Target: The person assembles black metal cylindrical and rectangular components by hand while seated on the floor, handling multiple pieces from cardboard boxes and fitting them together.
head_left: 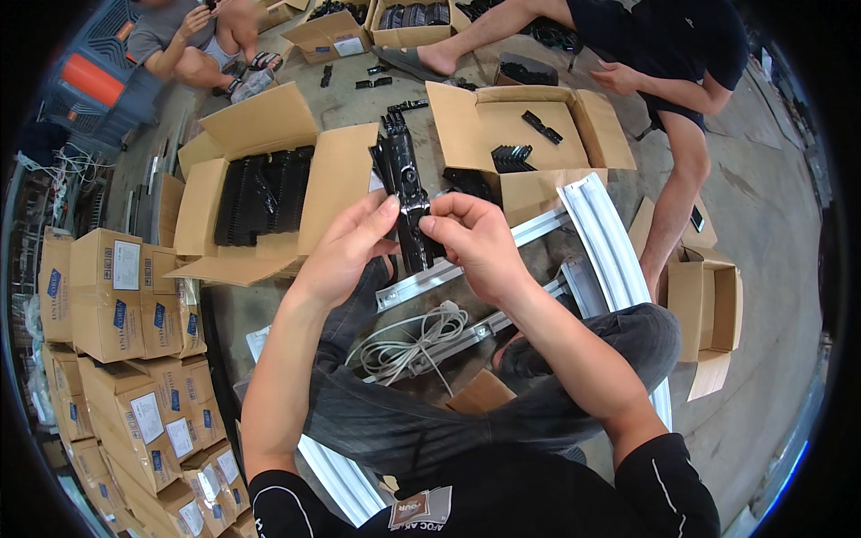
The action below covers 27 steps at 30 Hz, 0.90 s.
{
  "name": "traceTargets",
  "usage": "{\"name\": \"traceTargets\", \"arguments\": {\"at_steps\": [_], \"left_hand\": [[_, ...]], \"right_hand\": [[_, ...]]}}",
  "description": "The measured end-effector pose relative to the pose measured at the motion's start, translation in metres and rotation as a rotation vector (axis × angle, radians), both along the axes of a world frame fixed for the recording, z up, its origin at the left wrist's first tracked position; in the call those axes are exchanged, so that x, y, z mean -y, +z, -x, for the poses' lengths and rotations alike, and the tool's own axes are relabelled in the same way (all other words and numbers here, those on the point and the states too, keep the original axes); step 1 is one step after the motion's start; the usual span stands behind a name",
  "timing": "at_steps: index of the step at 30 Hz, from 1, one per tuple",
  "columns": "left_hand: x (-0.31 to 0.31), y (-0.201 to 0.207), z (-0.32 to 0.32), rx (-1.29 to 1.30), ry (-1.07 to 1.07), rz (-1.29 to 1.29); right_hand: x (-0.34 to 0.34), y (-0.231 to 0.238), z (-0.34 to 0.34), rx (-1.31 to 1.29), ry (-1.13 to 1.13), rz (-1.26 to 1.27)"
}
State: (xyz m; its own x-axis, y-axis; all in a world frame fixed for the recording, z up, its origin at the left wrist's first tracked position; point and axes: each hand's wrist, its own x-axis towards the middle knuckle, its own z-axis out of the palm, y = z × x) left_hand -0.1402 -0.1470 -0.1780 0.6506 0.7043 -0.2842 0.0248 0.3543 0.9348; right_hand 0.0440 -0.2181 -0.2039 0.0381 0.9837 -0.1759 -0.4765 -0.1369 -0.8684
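Observation:
In front of me, both my hands hold a long, glossy black part with a ribbed or clipped upper end, roughly upright. My left hand grips its left side, thumb along the front. The right hand pinches it at mid-height between thumb and curled fingers. Just beyond the left hand stands an open carton packed with black ribbed parts. Another open carton, beyond the right hand, contains a few black pieces. Below my hands lie silvery metal rails and a coiled pale cable.
Stacked closed cartons line my left side. A curved white metal profile lies by my right knee, near a small open carton. One person sits far left, another far right. Grey-blue crates stand at the back left.

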Motion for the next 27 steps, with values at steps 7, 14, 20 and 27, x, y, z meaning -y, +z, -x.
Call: {"name": "traceTargets", "arguments": {"at_steps": [7,14,20,27], "left_hand": [[0.009,0.001,-0.007,0.112,-0.12,0.016],[0.007,-0.019,-0.01,0.118,0.042,0.118],[0.003,-0.031,-0.013,0.172,0.107,0.058],[-0.004,-0.037,-0.012,0.145,0.16,-0.069]], "right_hand": [[-0.011,-0.004,-0.012,0.061,-0.034,-0.009],[-0.018,-0.005,-0.016,0.245,0.022,-0.016],[-0.023,-0.008,-0.002,0.221,-0.012,-0.069],[-0.032,-0.008,0.008,0.311,0.005,-0.095]]}}
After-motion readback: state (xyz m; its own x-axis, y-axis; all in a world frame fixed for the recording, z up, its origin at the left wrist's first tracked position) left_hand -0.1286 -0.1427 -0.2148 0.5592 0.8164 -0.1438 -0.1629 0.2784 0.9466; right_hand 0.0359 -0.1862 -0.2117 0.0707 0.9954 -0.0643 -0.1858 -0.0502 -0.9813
